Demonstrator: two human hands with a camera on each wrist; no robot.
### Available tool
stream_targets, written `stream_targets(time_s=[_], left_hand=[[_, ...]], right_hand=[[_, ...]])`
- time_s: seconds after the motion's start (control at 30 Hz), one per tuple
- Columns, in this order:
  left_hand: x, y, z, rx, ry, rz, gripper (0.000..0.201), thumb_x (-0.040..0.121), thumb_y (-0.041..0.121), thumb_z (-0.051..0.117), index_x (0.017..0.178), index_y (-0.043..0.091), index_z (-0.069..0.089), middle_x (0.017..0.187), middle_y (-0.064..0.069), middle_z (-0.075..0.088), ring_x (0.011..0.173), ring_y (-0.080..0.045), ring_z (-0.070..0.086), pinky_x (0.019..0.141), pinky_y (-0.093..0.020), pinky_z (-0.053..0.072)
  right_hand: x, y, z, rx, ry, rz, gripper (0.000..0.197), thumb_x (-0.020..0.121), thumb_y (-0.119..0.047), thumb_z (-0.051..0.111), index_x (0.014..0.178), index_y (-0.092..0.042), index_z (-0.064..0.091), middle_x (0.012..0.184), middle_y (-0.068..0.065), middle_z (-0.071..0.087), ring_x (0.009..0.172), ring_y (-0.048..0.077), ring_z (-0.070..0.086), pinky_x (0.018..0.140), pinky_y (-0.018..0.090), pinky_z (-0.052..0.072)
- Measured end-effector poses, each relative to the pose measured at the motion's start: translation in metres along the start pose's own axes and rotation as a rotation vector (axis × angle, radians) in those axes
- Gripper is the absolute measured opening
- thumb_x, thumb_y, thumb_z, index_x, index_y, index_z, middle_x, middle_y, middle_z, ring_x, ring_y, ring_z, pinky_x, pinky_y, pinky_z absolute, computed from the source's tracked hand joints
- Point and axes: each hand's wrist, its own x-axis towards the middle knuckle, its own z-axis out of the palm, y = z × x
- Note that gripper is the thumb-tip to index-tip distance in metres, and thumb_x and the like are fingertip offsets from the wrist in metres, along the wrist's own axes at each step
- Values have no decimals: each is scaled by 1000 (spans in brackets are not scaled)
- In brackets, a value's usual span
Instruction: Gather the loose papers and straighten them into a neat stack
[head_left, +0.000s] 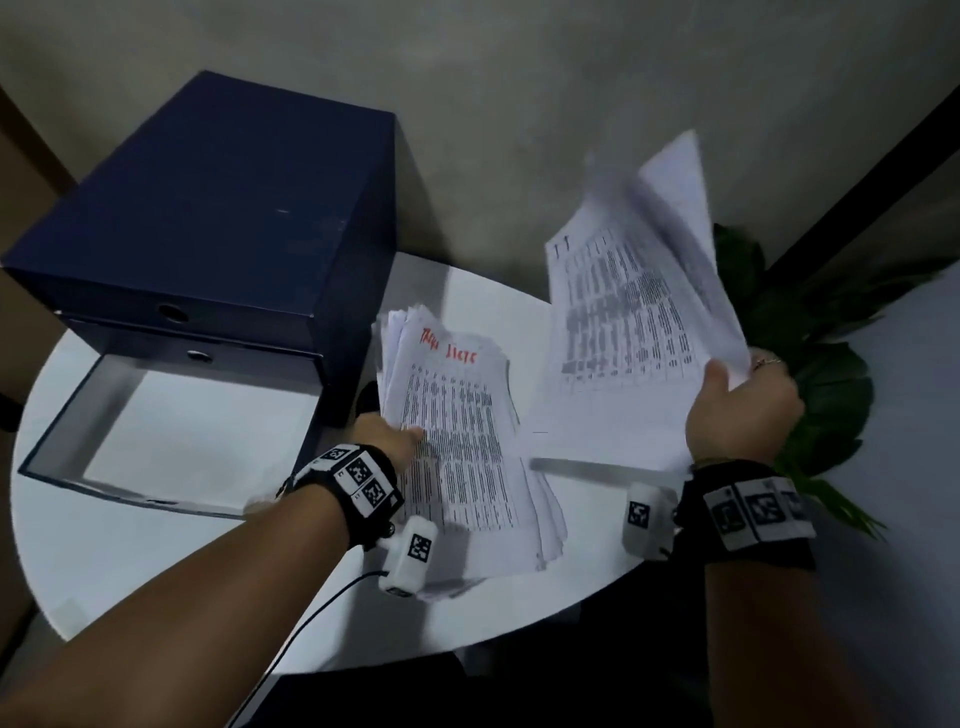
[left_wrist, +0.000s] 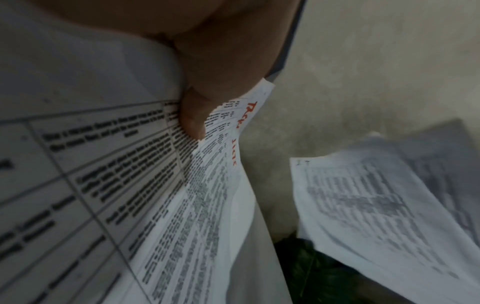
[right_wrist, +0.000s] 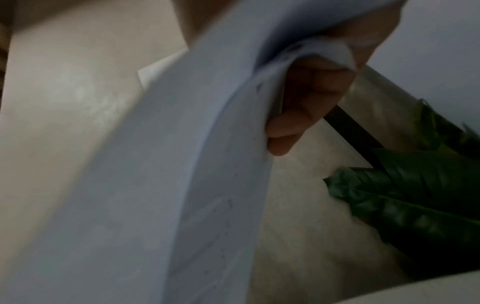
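A thick pile of printed papers (head_left: 457, 441) with red handwriting on top is lifted off the round white table (head_left: 130, 561). My left hand (head_left: 387, 434) grips its left edge, thumb on top; the thumb (left_wrist: 193, 117) presses into the printed sheets (left_wrist: 166, 195) in the left wrist view. My right hand (head_left: 737, 410) holds a second bunch of printed sheets (head_left: 634, 322) raised over the table's right side, pinched at the lower right corner. In the right wrist view my fingers (right_wrist: 298, 115) curl under those sheets (right_wrist: 182, 174). The same raised bunch (left_wrist: 376, 216) appears blurred in the left wrist view.
A dark blue drawer box (head_left: 218, 218) stands at the table's back left, its lower drawer (head_left: 171, 441) pulled out with white paper inside. A green leafy plant (head_left: 821, 374) sits just off the right edge, beside my right hand. A grey wall is behind.
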Motion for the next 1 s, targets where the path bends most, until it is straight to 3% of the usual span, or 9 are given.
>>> stream_targets(time_s=[0.1, 0.23, 0.3, 0.4, 0.5, 0.6, 0.8, 0.9, 1.0], left_hand=[[0, -7, 1, 165, -75, -80, 64, 93, 38, 67, 140, -2, 49, 137, -19, 58, 121, -34, 59, 90, -31, 49], [6, -16, 2, 288, -94, -82, 76, 84, 66, 58, 130, 6, 62, 122, -15, 67, 104, -32, 66, 90, -31, 54], [6, -14, 6, 173, -75, -109, 70, 100, 57, 39, 142, 1, 49, 142, -20, 54, 125, -35, 55, 101, -33, 43], [6, -12, 13, 35, -37, -103, 71, 105, 49, 28, 148, -6, 36, 152, -23, 40, 136, -38, 44, 110, -37, 35], [8, -14, 17, 0, -23, -107, 73, 105, 49, 31, 150, -8, 29, 155, -24, 36, 137, -39, 43, 109, -40, 36], [5, -12, 19, -41, -75, -84, 77, 103, 45, 40, 155, -3, 10, 161, -19, 24, 144, -35, 34, 115, -40, 32], [15, -6, 17, 19, -42, -45, 75, 104, 39, 42, 157, 4, 2, 157, -21, 31, 139, -36, 40, 109, -39, 36], [19, -6, 21, 131, -79, 14, 73, 104, 39, 41, 158, 17, -3, 163, -20, 14, 142, -39, 35, 111, -41, 33], [23, -10, 26, 162, -116, 86, 77, 102, 39, 46, 158, 24, -5, 163, -19, 8, 144, -41, 30, 116, -47, 31]], right_hand=[[0, 23, 18, 50, -111, 30, 36, 88, -29, 65, 114, -5, 66, 111, 17, 69, 103, 35, 65, 88, 38, 51], [-43, 72, 62, 80, -417, 176, 40, 89, -13, 68, 124, 3, 61, 121, 18, 66, 112, 33, 62, 94, 36, 49], [-70, 92, 79, 101, -588, 229, 47, 90, -4, 65, 135, -3, 53, 130, 15, 62, 120, 32, 59, 105, 41, 45], [-94, 114, 96, -22, -819, 263, 61, 94, -5, 59, 149, -10, 34, 146, 7, 48, 135, 26, 46, 112, 29, 31], [-97, 118, 111, -220, -808, 218, 73, 94, -22, 59, 154, -10, 19, 153, 8, 37, 140, 28, 39, 118, 35, 27], [-94, 102, 127, -234, -824, 122, 70, 94, -26, 59, 152, -7, 25, 154, 11, 38, 139, 28, 40, 117, 36, 31], [-71, 75, 155, -164, -786, 170, 63, 99, -19, 51, 155, -12, 22, 160, 6, 28, 144, 26, 33, 117, 32, 25], [-72, 66, 161, -77, -960, 64, 60, 99, -12, 49, 154, -19, 25, 161, -4, 24, 146, 19, 29, 119, 29, 22], [-69, 62, 164, -148, -882, 45, 62, 99, -8, 47, 155, -13, 20, 164, -2, 13, 149, 19, 23, 120, 29, 20]])
